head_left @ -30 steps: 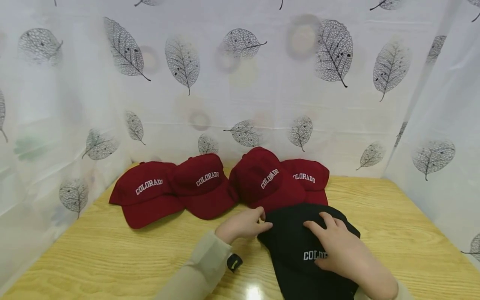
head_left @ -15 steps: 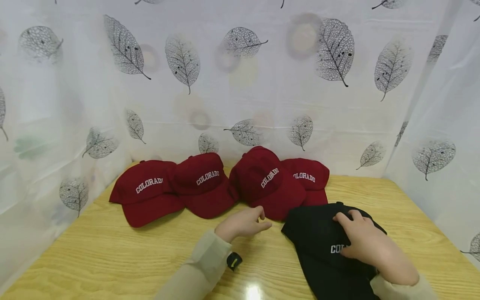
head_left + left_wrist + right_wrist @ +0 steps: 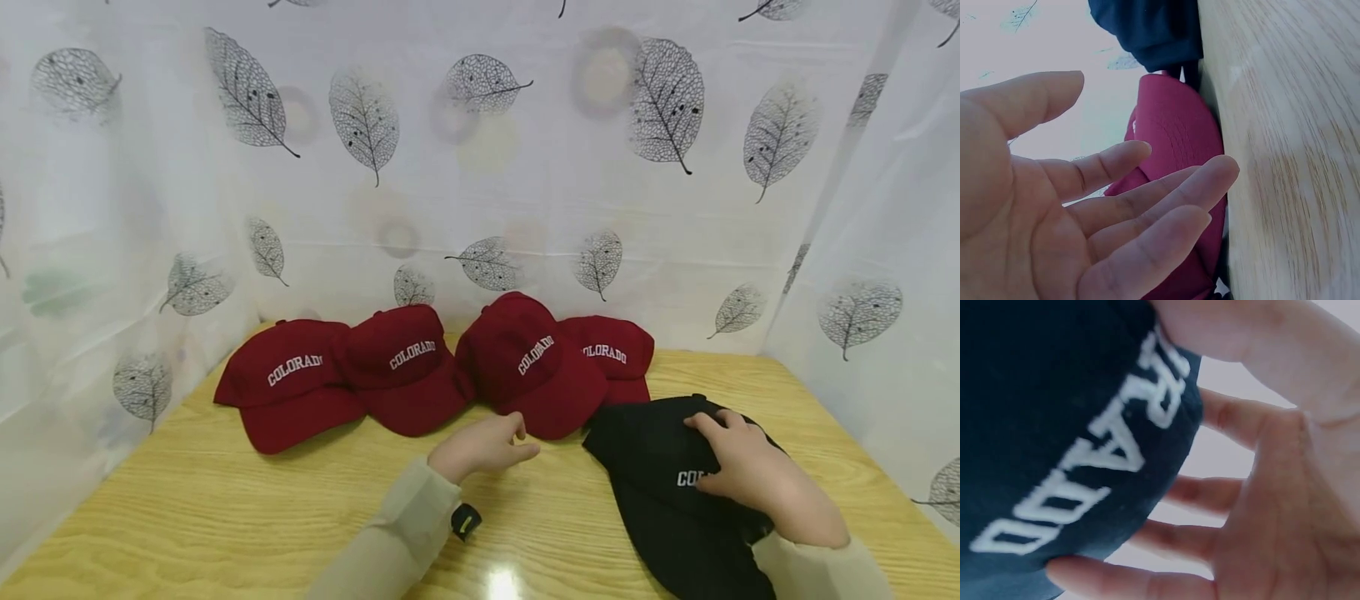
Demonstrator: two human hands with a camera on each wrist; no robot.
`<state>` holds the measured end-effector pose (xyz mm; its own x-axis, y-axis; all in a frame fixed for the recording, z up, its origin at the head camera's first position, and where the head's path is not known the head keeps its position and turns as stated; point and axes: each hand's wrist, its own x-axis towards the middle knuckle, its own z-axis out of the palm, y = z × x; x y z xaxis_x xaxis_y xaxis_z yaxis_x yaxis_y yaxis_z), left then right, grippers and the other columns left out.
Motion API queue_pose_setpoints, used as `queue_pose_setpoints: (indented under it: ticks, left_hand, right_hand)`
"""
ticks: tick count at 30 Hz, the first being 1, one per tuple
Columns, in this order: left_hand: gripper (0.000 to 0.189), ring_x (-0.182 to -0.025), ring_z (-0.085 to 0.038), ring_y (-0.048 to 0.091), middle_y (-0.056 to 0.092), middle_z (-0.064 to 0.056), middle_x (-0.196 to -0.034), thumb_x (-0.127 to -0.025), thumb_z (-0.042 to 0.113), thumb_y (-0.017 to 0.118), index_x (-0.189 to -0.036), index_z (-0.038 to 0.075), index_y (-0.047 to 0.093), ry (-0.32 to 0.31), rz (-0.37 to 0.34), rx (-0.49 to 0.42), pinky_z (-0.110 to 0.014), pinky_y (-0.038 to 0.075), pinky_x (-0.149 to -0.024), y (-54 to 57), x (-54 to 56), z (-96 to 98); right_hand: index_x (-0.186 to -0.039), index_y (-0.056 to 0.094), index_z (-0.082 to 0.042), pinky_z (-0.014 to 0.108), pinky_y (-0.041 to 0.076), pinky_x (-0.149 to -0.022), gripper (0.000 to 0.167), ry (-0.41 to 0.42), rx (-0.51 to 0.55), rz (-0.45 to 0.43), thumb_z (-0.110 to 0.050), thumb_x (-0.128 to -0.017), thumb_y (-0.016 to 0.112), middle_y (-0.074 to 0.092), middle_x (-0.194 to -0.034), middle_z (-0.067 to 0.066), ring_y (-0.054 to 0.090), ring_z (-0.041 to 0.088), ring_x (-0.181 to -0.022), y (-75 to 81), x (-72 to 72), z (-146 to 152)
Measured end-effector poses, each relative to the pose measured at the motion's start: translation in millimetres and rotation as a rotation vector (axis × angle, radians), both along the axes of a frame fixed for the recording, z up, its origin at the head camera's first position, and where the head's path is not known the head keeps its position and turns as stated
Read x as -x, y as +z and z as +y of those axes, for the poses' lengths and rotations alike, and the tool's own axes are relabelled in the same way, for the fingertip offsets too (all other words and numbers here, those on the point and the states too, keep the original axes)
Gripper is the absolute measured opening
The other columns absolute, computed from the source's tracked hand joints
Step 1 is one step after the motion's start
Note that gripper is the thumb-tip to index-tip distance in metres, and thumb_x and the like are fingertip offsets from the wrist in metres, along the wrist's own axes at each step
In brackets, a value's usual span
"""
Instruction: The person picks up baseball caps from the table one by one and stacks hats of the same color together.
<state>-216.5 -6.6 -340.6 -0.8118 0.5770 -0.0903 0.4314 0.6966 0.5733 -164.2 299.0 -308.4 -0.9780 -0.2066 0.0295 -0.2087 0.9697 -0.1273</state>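
My right hand (image 3: 753, 467) grips a black baseball cap (image 3: 652, 450) by its crown, thumb on the front by the white lettering and fingers spread over the top. The cap's brim points toward me at the right front of the table. In the right wrist view the black cap (image 3: 1054, 425) fills the left side, and part of its lettering shows between thumb and fingers. My left hand (image 3: 483, 450) holds nothing; its fingers are relaxed in front of a red cap (image 3: 525, 367). The left wrist view shows that left hand (image 3: 1085, 206) with its palm bare.
Along the back of the wooden table (image 3: 262, 517) sit several red COLORADO caps, among them a leftmost cap (image 3: 292, 375), one beside it (image 3: 408, 367) and a partly covered one (image 3: 618, 354). Behind hangs a white curtain (image 3: 420, 208) with leaf prints.
The black cap has moved right and slightly back with my right hand, away from my left hand. My left hand stays in nearly the same place, and the red caps have not moved.
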Motion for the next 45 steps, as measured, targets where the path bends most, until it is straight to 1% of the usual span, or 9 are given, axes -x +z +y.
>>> queue_pose_setpoints:
  ticks: [7, 14, 21, 27, 34, 37, 40, 43, 45]
  left_hand:
    - [0.026, -0.061, -0.011, 0.045, 0.049, 0.002, -0.067, -0.087, 0.032, 0.055, -0.094, 0.007, 0.051, 0.002, -0.008, 0.003, -0.026, 0.038, -0.057, 0.2, 0.0, -0.7]
    - [0.026, -0.059, -0.01, 0.044, 0.048, 0.002, -0.067, -0.087, 0.031, 0.055, -0.094, 0.007, 0.051, 0.0, -0.011, -0.005, -0.026, 0.038, -0.056, -0.8, 0.2, -0.4]
    - [0.024, -0.06, -0.01, 0.045, 0.049, 0.002, -0.068, -0.086, 0.03, 0.056, -0.092, 0.008, 0.051, 0.011, 0.0, -0.032, -0.026, 0.039, -0.057, -1.1, -0.8, 1.0]
    - [0.023, -0.061, -0.01, 0.046, 0.05, 0.002, -0.069, -0.086, 0.029, 0.056, -0.09, 0.007, 0.052, 0.012, 0.025, -0.037, -0.026, 0.039, -0.058, -0.1, -1.1, 1.2]
    - [0.018, -0.065, -0.009, 0.048, 0.052, 0.003, -0.075, -0.085, 0.028, 0.057, -0.082, 0.012, 0.051, 0.028, 0.098, -0.061, -0.026, 0.041, -0.062, -1.3, -0.5, 5.2]
    - [0.017, -0.063, -0.009, 0.047, 0.051, 0.003, -0.072, -0.085, 0.026, 0.058, -0.079, 0.012, 0.05, 0.024, 0.132, -0.099, -0.025, 0.04, -0.06, -2.0, -0.1, 7.4]
    - [0.017, -0.062, -0.009, 0.047, 0.051, 0.003, -0.07, -0.084, 0.023, 0.059, -0.076, 0.011, 0.05, 0.028, 0.19, -0.139, -0.024, 0.04, -0.058, -1.2, 0.8, 6.8]
    - [0.017, -0.062, -0.009, 0.048, 0.052, 0.003, -0.07, -0.084, 0.023, 0.059, -0.075, 0.012, 0.05, 0.077, 0.229, -0.167, -0.024, 0.041, -0.058, 0.7, 4.3, 2.6]
    - [0.016, -0.064, -0.01, 0.049, 0.052, 0.003, -0.072, -0.085, 0.023, 0.059, -0.076, 0.012, 0.051, 0.135, 0.243, -0.182, -0.026, 0.041, -0.06, 2.1, 8.8, -1.8]
  right_hand:
    - [-0.113, 0.049, 0.001, 0.057, 0.038, -0.068, 0.063, 0.023, 0.027, 0.039, -0.015, -0.059, 0.078, 0.038, -0.107, 0.035, 0.042, 0.053, -0.091, -2.4, 2.0, 3]
    - [-0.112, 0.049, 0.002, 0.058, 0.038, -0.069, 0.063, 0.015, 0.002, 0.052, -0.018, -0.061, 0.078, 0.038, -0.108, 0.036, 0.041, 0.055, -0.091, -0.2, -0.9, -2]
    - [-0.109, 0.054, 0.0, 0.054, 0.042, -0.067, 0.052, 0.004, -0.041, 0.121, -0.02, -0.066, 0.076, 0.041, -0.113, 0.032, 0.044, 0.048, -0.095, 11.6, -9.0, -26]
    - [-0.109, 0.056, -0.003, 0.046, 0.045, -0.063, 0.048, 0.036, -0.034, 0.193, -0.021, -0.068, 0.075, 0.047, -0.111, 0.024, 0.048, 0.038, -0.095, 23.0, -15.6, -50]
    - [-0.106, 0.057, -0.002, 0.045, 0.046, -0.063, 0.046, 0.067, -0.012, 0.253, -0.019, -0.068, 0.075, 0.051, -0.106, 0.019, 0.05, 0.034, -0.091, 26.2, -13.6, -61]
    - [-0.105, 0.057, -0.002, 0.045, 0.046, -0.063, 0.046, 0.059, -0.016, 0.248, -0.019, -0.067, 0.076, 0.051, -0.105, 0.02, 0.05, 0.034, -0.09, 25.2, -11.6, -61]
    - [-0.106, 0.057, -0.001, 0.044, 0.046, -0.062, 0.046, 0.043, -0.018, 0.231, -0.02, -0.068, 0.076, 0.051, -0.105, 0.02, 0.05, 0.033, -0.09, 24.0, -10.4, -59]
    - [-0.107, 0.057, -0.001, 0.043, 0.046, -0.062, 0.047, 0.031, -0.016, 0.209, -0.02, -0.068, 0.075, 0.051, -0.106, 0.02, 0.05, 0.034, -0.09, 22.8, -9.8, -58]
    - [-0.108, 0.056, -0.001, 0.043, 0.046, -0.063, 0.047, 0.025, -0.011, 0.192, -0.02, -0.069, 0.075, 0.05, -0.107, 0.02, 0.05, 0.034, -0.091, 22.0, -9.1, -58]
